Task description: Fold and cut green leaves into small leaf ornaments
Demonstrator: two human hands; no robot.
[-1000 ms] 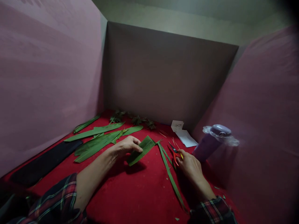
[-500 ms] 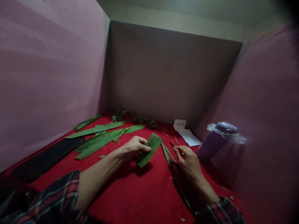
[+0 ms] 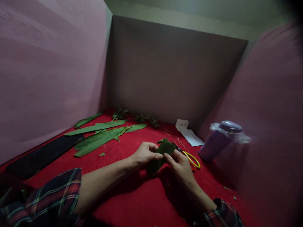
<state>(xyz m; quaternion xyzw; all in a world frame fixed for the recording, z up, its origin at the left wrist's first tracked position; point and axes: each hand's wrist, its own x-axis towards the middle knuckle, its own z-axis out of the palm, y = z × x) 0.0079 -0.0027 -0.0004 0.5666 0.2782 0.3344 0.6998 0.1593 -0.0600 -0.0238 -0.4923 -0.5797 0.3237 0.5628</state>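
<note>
Between my two hands is a cut piece of broad green leaf [image 3: 167, 147], tilted above the red cloth. My left hand [image 3: 145, 155] pinches its left edge between thumb and fingers. On the other side my right hand [image 3: 181, 166] grips it, the thumb in front and the fingers partly hidden behind the leaf. A pair of scissors [image 3: 186, 154] with yellow and red handles lies just beyond my right hand, partly covered by it. A narrow leaf scrap [image 3: 161, 141] shows behind the held piece.
Long green leaves [image 3: 101, 142] lie at the left beside a black flat object [image 3: 44, 154]. Darker leafy sprigs [image 3: 141, 118] line the back. Thin sticks [image 3: 179, 141], white papers [image 3: 191, 137] and a purple bottle [image 3: 215, 143] with plastic wrap stand or lie right. Pink and grey panels surround the cloth.
My right hand has moved left from the scissors and taken hold of the leaf piece. My left hand has shifted slightly right with it. The scissors' handles now show.
</note>
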